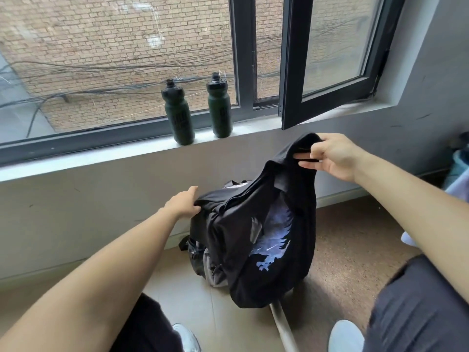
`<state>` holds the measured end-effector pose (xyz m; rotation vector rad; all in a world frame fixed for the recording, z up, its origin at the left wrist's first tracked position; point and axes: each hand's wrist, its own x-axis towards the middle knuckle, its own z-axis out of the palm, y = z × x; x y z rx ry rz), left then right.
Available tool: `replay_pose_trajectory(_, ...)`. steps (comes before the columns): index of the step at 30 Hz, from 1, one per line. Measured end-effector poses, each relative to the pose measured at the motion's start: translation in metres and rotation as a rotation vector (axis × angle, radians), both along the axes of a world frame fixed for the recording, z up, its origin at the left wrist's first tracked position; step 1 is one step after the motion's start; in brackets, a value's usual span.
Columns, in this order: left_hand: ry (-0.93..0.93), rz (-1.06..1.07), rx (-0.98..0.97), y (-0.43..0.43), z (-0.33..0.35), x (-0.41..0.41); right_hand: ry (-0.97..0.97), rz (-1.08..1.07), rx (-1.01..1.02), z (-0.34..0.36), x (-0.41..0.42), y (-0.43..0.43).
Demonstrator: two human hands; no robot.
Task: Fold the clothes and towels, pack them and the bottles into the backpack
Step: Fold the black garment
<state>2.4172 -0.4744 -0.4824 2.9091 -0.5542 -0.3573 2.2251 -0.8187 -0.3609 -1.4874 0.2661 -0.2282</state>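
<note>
We work from a single view: one wide-angle camera worn on the head. It faces forward and steeply down onto the backpack (199, 252) from close range; the window sill (101, 158) runs beyond the backpack, higher in frame.

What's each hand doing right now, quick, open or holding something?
Left hand: closed, gripping one edge of the black shirt.
Right hand: closed, pinching the shirt's raised top edge.

A plain residential room: tiled floor (203, 308), grey wall (101, 199), black-framed window (243, 72) facing a brick wall (101, 47).
</note>
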Motion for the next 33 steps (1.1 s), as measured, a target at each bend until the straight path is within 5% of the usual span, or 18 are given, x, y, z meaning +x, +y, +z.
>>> replay_pose_trajectory(11, -0.067, 0.245, -0.495, 0.001, 0.014, 0.020, 0.007, -0.327, -0.721, -0.018, 0.007, -0.014)
replay_pose_trajectory(14, -0.143, 0.282, -0.484, 0.006, 0.023, 0.018, 0.044, -0.387, -0.824, -0.017, 0.011, -0.017)
replay_pose_trajectory(17, -0.063, 0.364, -0.546, 0.010, 0.029, 0.020, 0.065, -0.420, -0.763, -0.019, 0.015, -0.020)
replay_pose_trajectory(22, 0.469, 0.711, -1.117, 0.003, 0.054, 0.007, 0.053, -0.392, -0.562, -0.021, 0.022, -0.016)
replay_pose_trajectory(26, 0.805, 0.762, -1.447, 0.002, 0.068, 0.004, 0.054, -0.377, -0.535, -0.024, 0.026, -0.012)
replay_pose_trajectory(33, 0.791, 0.625, -1.394, -0.018, 0.070, -0.007, 0.100, -0.348, -0.575, -0.028, 0.024, -0.010)
